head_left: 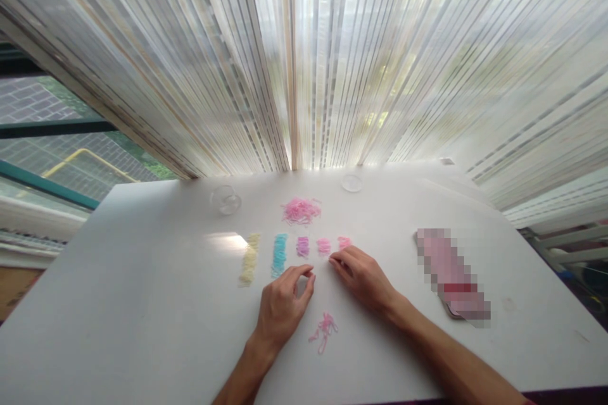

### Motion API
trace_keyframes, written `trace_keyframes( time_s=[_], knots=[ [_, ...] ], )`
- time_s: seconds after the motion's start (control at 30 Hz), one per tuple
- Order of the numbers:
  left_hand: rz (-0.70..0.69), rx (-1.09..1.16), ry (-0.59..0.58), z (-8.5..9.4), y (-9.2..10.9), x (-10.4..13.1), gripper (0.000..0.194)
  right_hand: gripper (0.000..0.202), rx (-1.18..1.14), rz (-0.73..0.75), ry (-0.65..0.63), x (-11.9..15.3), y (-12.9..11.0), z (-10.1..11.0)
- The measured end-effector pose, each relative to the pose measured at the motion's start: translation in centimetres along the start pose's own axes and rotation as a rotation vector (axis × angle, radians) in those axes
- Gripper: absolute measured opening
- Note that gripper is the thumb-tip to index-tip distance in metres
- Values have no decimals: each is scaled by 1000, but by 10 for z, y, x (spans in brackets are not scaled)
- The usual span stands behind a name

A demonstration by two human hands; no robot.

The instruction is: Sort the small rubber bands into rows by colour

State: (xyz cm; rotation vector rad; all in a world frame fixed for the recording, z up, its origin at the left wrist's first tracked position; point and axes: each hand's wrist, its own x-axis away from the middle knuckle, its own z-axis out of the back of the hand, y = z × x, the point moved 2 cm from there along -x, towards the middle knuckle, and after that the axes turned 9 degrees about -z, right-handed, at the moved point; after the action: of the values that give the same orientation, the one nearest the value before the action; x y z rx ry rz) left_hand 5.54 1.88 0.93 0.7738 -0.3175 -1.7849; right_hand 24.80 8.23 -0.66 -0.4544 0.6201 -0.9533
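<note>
Small coloured rubber bands lie sorted on a white table (142, 304): a yellow row (249, 259), a blue row (279, 254), a purple clump (303, 245) and two pink clumps (323, 245) (344, 242). Behind them sits a mixed pink pile (301, 209). My left hand (284, 307) rests just below the blue and purple rows, thumb and forefinger pinched; whether a band is between them is too small to tell. My right hand (361, 275) lies flat below the pink clumps, fingertips on the table. A few pink bands (323, 330) lie between my wrists.
A clear round container (226, 200) stands at the back left, and its clear lid (352, 183) lies at the back centre. A blurred pink flat object (451, 275) lies to the right. Striped sheer curtains (304, 57) hang along the table's far edge.
</note>
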Motion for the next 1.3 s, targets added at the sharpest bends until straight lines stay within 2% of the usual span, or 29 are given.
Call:
trace_keyframes(
  time_s=[0.13,0.27,0.53,0.7,0.87,0.97,1.13,1.3],
  knots=[
    [-69,-71,33,0,-1,-3,19,19,-25,32,-25,2,-5,-2],
    [-142,-99,17,0,2,-6,18,21,-60,43,-49,4,-9,-3],
    [-111,-129,21,3,1,-7,14,20,-79,49,-67,5,-10,-3],
    [-192,-104,31,1,3,-8,15,22,-75,40,-80,5,-10,-3],
    [-206,-111,35,2,3,-9,17,22,-74,36,-85,6,-9,-3],
    [-157,-185,29,6,-4,-11,16,20,-91,31,-97,6,-9,-3],
    [20,-431,-47,14,-17,-16,12,19,-95,11,-126,5,-9,-2],
    [100,-481,-115,15,-20,-18,14,18,-97,-4,-159,5,-9,-1]
  ],
)
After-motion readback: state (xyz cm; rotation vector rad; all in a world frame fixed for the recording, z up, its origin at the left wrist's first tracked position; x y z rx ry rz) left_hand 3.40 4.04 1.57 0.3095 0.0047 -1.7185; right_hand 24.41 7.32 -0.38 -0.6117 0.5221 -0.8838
